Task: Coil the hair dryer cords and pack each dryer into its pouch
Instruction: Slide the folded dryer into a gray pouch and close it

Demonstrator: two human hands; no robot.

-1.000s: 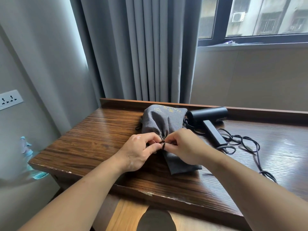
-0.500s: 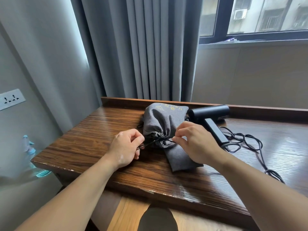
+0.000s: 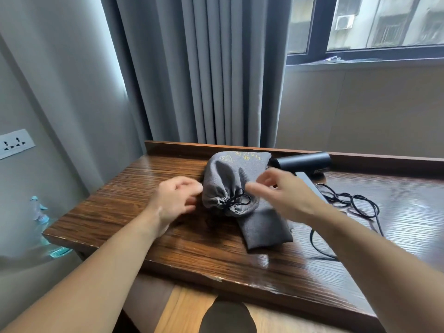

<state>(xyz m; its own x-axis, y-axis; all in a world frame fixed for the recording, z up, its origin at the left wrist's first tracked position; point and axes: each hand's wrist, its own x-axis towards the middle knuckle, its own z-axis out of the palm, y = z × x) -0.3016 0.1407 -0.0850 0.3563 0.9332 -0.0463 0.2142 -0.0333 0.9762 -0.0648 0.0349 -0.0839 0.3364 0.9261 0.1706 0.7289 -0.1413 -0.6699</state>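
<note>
Filled pouch (image 3: 228, 186): grey, mid-desk, mouth cinched by a knotted black drawstring (image 3: 236, 200), lying partly over a flat empty pouch (image 3: 264, 229). Left hand (image 3: 174, 200), right hand (image 3: 283, 195): one on either flank, motion-blurred, fingers loosely bent, holding nothing. Hair dryer (image 3: 302, 162): black, behind right, cord (image 3: 348, 200) sprawled uncoiled. Risk, judged: loose loops may tangle during coiling and the knot may slip. Surface: dark wood-grain desk (image 3: 144, 212). Room: grey curtain (image 3: 204, 68), window (image 3: 384, 25), wall socket (image 3: 15, 143).

Grey curtain (image 3: 204, 68) beside daylit window (image 3: 384, 25), behind wooden table (image 3: 168, 236).
</note>
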